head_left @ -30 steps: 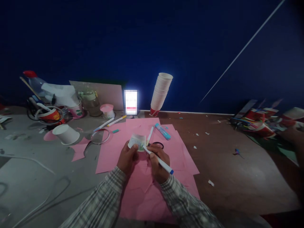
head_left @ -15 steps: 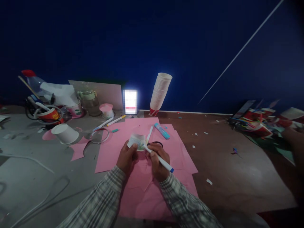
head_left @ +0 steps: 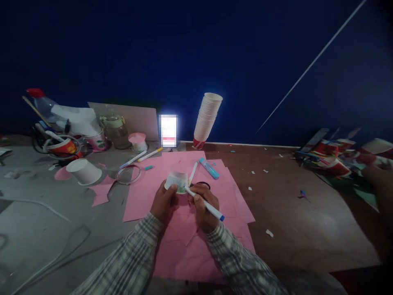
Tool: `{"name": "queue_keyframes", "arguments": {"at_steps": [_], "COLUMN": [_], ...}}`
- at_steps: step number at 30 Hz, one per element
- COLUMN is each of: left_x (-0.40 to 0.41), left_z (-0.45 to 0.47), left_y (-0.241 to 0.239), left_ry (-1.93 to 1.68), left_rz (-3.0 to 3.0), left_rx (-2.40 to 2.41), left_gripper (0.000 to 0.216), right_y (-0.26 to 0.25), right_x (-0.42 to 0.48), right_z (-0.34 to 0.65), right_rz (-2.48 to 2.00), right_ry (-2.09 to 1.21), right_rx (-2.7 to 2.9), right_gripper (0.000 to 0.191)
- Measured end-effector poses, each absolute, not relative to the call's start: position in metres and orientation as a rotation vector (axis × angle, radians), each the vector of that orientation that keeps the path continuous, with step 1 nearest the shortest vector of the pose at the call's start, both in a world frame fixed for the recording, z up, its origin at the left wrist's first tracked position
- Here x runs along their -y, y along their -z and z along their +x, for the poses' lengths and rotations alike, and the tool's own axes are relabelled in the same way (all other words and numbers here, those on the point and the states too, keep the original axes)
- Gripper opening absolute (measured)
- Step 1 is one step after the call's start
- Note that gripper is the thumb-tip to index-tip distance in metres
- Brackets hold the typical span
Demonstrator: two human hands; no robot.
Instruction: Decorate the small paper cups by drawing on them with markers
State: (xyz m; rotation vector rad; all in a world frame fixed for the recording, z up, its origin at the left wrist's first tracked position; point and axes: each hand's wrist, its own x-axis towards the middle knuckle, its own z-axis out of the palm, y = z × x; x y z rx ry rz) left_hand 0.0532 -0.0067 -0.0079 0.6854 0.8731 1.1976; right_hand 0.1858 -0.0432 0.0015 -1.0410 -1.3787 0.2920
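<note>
My left hand (head_left: pixel 166 198) is closed round a short white paper cup (head_left: pixel 177 181) that carries faint blue and green drawing on its side. In my right hand (head_left: pixel 205 205) is a white marker pen (head_left: pixel 211 209) with a blue end, its tip at the right side of the cup. Both hands are above overlapping pink paper sheets (head_left: pixel 144 205). On the sheets, just beyond my hands, lie another white marker (head_left: pixel 193 173), a light-blue tube (head_left: pixel 209 168) and a dark ring-shaped thing (head_left: pixel 204 185), partly hidden by my right hand.
At the back stands a tall leaning stack of paper cups (head_left: pixel 208 119). A glass jar (head_left: pixel 114 131), an overturned white cup (head_left: pixel 84 172) and a filled pen cup (head_left: pixel 63 149) are on the left. On the right, red cups (head_left: pixel 337 164) sit near another person's arm (head_left: pixel 379 184). Paper scraps dot the table.
Almost nothing differs. The marker's tip stays at the cup, and both hands keep their hold; the whole view has shifted very slightly.
</note>
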Motion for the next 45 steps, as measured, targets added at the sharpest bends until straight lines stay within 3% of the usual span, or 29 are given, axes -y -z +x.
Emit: {"name": "queue_keyframes", "arguments": {"at_steps": [45], "left_x": [0.0052], "left_z": [0.0529], "left_y": [0.0063], "left_ry": [-1.160], "left_rz": [0.686], "left_rx": [-0.844], "left_gripper": [0.051], "right_y": [-0.0032], "right_x": [0.0416], "right_z": [0.1882], "right_rz": [-1.004], "right_ry": [-0.296], "right_rx": [1.403], "right_gripper": [0.021]}}
